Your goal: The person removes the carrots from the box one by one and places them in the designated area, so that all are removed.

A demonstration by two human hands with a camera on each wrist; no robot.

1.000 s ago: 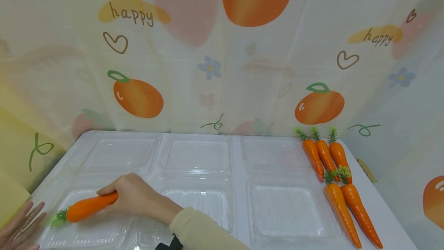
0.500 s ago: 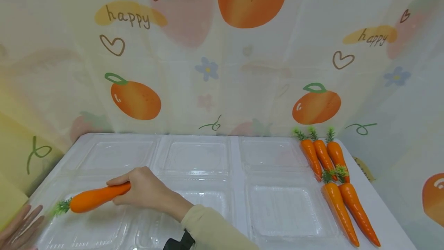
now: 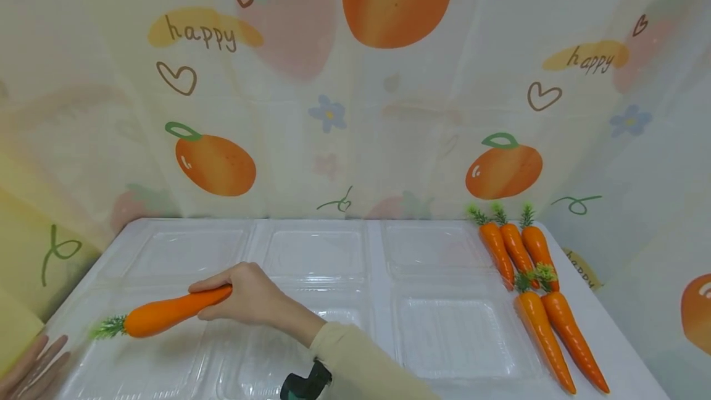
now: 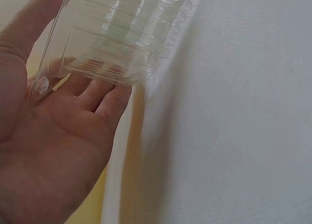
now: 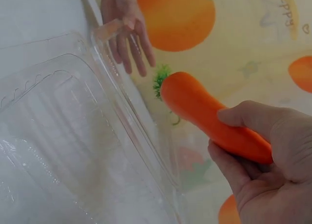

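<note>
My right hand (image 3: 252,295) pinches an orange toy carrot (image 3: 166,313) by its narrow end. The carrot's green leafy tuft (image 3: 111,327) points left. It hangs above the left clear plastic container (image 3: 139,375), which lies with its lid folded back. In the right wrist view, thumb and fingers close on the carrot (image 5: 195,107) from both sides. At the left table edge, my left hand (image 3: 36,366) has its fingers extended beside that container. The left wrist view has the left hand (image 4: 58,131) with its fingers behind the container's clear corner (image 4: 107,43); firm contact is hard to judge.
Two more clear containers stand open, one in the middle (image 3: 344,350) and one on the right (image 3: 455,338). Several carrots (image 3: 547,320) lie along the right side of the white table (image 3: 622,350). A fruit-printed curtain (image 3: 400,141) hangs behind.
My right hand has lifted the carrot up and to the right, away from the left container. My left hand stays at the left edge. The view has shifted slightly.
</note>
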